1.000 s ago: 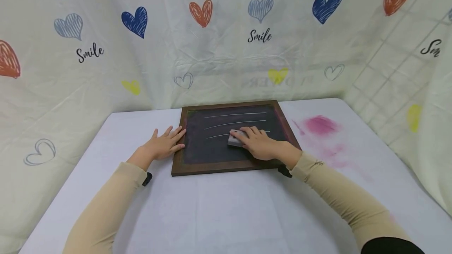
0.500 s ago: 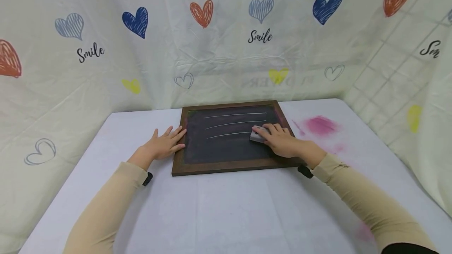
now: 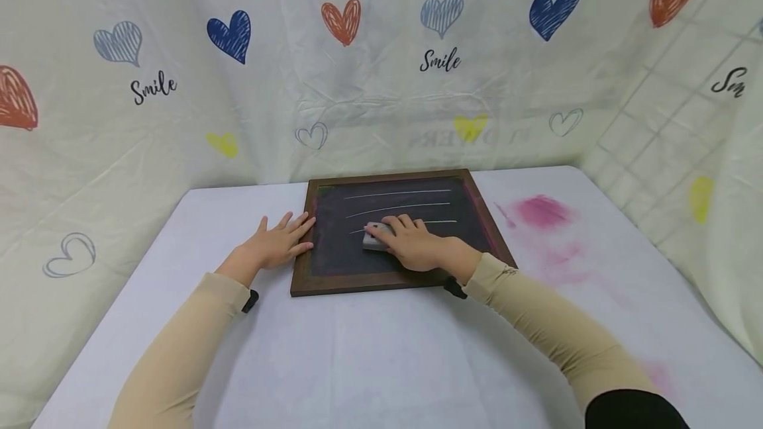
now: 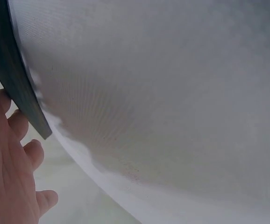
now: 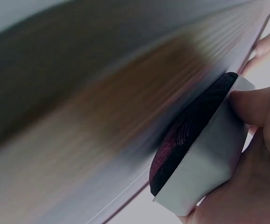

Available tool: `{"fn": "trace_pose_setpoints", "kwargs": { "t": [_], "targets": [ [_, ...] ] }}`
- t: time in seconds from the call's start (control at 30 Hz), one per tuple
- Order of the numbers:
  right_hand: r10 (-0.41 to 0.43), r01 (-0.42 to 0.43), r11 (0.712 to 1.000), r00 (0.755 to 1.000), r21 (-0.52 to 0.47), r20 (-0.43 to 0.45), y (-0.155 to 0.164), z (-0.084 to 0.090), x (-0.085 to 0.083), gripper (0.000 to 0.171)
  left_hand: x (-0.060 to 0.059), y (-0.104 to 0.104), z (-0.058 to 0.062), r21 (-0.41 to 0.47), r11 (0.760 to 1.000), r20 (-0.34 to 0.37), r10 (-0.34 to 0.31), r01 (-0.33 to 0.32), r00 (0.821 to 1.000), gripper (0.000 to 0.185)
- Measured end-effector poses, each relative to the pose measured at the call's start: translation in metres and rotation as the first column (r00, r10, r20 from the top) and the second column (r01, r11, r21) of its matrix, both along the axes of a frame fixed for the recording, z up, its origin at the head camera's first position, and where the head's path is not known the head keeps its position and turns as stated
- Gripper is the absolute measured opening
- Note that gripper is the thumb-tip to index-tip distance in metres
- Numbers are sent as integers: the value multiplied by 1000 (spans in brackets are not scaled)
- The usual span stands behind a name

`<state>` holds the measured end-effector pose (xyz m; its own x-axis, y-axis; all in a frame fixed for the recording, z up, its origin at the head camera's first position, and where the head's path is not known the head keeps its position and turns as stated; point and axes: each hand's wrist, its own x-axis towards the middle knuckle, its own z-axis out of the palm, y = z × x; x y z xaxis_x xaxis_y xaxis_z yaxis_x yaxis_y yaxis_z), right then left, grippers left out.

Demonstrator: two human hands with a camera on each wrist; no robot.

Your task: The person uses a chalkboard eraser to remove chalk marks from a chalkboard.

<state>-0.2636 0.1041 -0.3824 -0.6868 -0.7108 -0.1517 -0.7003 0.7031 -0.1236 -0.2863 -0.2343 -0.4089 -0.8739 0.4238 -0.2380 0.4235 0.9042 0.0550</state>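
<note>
Eraser (image 3: 375, 237): small block with a pale grey body and a dark felt face stained reddish, felt side down on the chalkboard (image 3: 334, 253). It is held by the right hand (image 3: 417, 248), fingers curled over the top and thumb against the near side, as the right wrist view shows (image 5: 205, 172); the grip is closed around the block. It sits left of centre on the slate, on the lowest of three white chalk lines (image 3: 398, 208). Its long axis runs roughly across the board, parallel to the lines. The lowest line shows on both sides of the hand: a short stub to the left of the eraser and a longer stretch to the right beyond the fingers, so the unwiped chalk lies along the block's own long axis in either direction. The two upper lines lie just beyond the eraser, towards the far edge, and look whole. Chalkboard: dark slate in a brown wooden frame, lying flat on the white table (image 3: 381, 349), long side across. Left hand (image 3: 277, 243): flat, fingers straight and spread, resting on the table with fingertips on the frame's left edge, holding nothing; it is farther from the eraser than the right. Containers: none in view. Other items: pink chalk smudge (image 3: 541, 210) on the tablecloth right of the board; backdrop sheet (image 3: 381, 85) printed with hearts and the word Smile.
</note>
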Motion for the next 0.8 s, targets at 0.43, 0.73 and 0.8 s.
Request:
{"fn": "trace_pose_setpoints", "kwargs": {
  "t": [0.43,0.73,0.8],
  "targets": [
    [116,-108,985,992,137,-49,-82,1,16,63,9,3,12,-4,1000,7,15,-15,1000,72],
    [110,-109,990,994,92,-12,-45,2,11,63,9,4,12,-3,1000,12,15,-15,1000,71],
    [95,-95,993,995,68,-4,-24,2,8,63,9,7,13,11,1000,11,5,-5,1000,71]
  ]
}}
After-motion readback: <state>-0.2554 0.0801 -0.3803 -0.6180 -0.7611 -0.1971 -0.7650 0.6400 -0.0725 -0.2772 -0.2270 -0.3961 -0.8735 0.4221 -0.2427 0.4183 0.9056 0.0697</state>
